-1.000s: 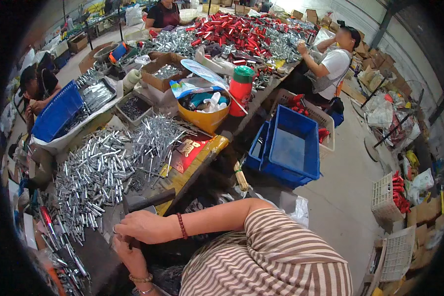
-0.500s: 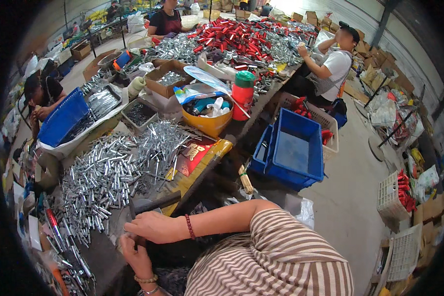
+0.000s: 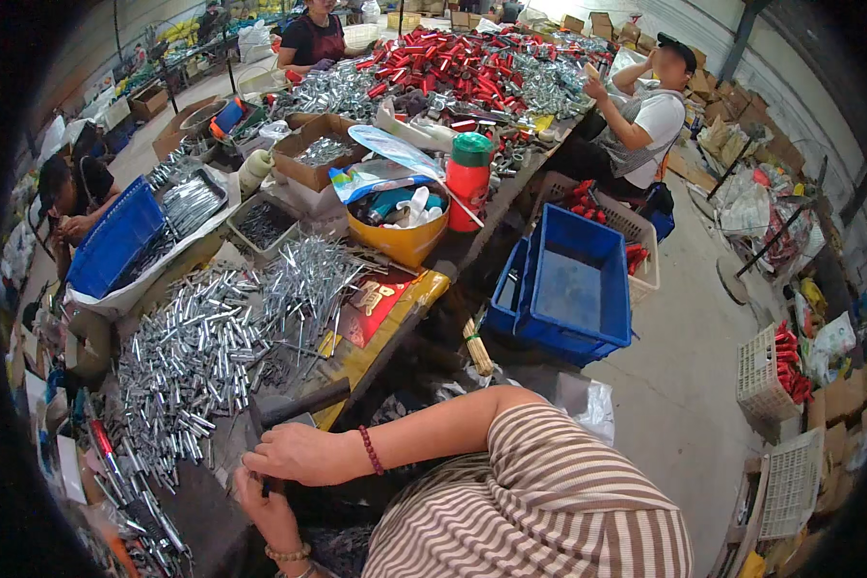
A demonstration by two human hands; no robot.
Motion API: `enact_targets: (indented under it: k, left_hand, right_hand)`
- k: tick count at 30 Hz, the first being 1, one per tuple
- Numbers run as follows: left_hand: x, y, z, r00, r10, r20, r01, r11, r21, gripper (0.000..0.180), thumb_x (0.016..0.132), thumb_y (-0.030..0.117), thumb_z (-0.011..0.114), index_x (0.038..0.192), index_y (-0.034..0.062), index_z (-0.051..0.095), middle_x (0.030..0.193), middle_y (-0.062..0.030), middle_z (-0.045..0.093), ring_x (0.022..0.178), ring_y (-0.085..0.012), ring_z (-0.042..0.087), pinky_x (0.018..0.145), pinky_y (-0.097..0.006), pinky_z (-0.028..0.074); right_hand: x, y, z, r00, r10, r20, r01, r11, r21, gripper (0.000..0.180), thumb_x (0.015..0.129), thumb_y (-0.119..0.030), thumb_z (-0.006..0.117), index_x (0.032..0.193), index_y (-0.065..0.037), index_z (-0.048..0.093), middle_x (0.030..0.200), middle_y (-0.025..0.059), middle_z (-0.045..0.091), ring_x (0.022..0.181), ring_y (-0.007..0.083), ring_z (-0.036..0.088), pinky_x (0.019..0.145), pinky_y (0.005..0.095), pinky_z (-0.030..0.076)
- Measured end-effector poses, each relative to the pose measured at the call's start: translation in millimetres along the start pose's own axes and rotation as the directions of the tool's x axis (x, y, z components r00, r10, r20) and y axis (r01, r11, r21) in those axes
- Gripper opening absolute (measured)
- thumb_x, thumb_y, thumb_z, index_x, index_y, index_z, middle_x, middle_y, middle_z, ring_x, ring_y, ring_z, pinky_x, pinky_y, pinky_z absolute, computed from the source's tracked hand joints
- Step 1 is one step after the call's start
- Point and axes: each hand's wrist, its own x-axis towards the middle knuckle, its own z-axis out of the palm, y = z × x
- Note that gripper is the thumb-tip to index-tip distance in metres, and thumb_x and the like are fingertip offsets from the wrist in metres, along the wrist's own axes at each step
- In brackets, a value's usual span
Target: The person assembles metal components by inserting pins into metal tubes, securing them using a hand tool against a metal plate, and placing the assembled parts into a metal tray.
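My right hand, with a dark red bead bracelet at the wrist, reaches in from the right, its fingers closed. Just below it my left hand, wearing a tan bead bracelet, has its fingers bent up against the right fingertips. Something small and dark sits between the two hands; what it is stays hidden. Beside the right hand lies a dark hammer-like tool with a long bar. A heap of shiny metal tubes spreads over the bench beyond, with thin metal rods piled next to it.
A yellow tub with gloves and a red jar with green lid stand farther back. Blue crates stand right of the bench. Red-handled parts cover the far table, where co-workers sit. A bundle of sticks lies near my arm.
The view has shifted slightly. My hands stay close together at nearly the same place, the right one a little lower over the left.
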Motion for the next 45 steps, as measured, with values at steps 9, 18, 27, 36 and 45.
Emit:
enact_targets:
  k: [9,18,27,36,45]
  left_hand:
    - [-2,-8,4,0.995,-0.104,-0.002,0.103,0.988,-0.119,0.016,0.092,-0.004,0.065,0.105,-0.0074,0.059,0.100,-0.0137,0.054,0.095,-0.0311,0.059,0.084,-0.036,0.047]
    - [1,-20,0,1.000,-0.011,0.016,0.010,0.998,0.068,0.013,0.087,-0.005,0.065,0.096,-0.0070,0.056,0.095,-0.0107,0.052,0.089,-0.0247,0.055,0.081,-0.034,0.046]
    - [1,-9,-3,0.999,0.045,-0.003,-0.045,0.993,0.109,0.012,0.082,-0.006,0.067,0.093,-0.0060,0.062,0.095,-0.0137,0.055,0.090,-0.0312,0.059,0.083,-0.041,0.048]
    - [4,7,0,1.000,0.025,-0.004,-0.025,0.998,0.049,0.011,0.082,-0.007,0.070,0.090,-0.0040,0.064,0.095,-0.0133,0.055,0.091,-0.0284,0.059,0.084,-0.038,0.048]
    - [1,0,1,1.000,-0.013,0.010,0.013,1.000,0.014,0.011,0.081,-0.007,0.070,0.088,-0.0031,0.063,0.094,-0.0127,0.055,0.090,-0.0283,0.057,0.083,-0.038,0.047]
  right_hand:
    - [-5,-2,9,1.000,-0.011,0.001,0.011,0.998,-0.066,0.029,0.083,-0.012,0.068,0.108,-0.006,0.054,0.088,0.0089,0.063,0.086,0.0295,0.066,0.075,0.0412,0.051]
    - [-8,2,22,0.995,-0.031,-0.097,0.018,0.991,-0.134,0.028,0.083,-0.014,0.068,0.109,-0.007,0.059,0.090,0.0087,0.064,0.092,0.0288,0.064,0.082,0.0417,0.048]
    - [-17,11,4,0.989,0.074,-0.127,-0.097,0.976,-0.193,0.031,0.081,-0.015,0.070,0.111,-0.008,0.061,0.101,0.0089,0.062,0.099,0.0283,0.061,0.087,0.0406,0.049]
    - [-21,36,-17,0.973,0.211,-0.092,-0.230,0.914,-0.335,0.023,0.079,-0.015,0.072,0.102,-0.010,0.070,0.107,0.0085,0.061,0.105,0.0274,0.059,0.090,0.0396,0.049]
    - [-21,46,-8,0.964,0.265,-0.012,-0.261,0.940,-0.220,0.028,0.077,-0.008,0.073,0.104,-0.002,0.066,0.110,0.0146,0.059,0.108,0.0350,0.061,0.088,0.0483,0.053]
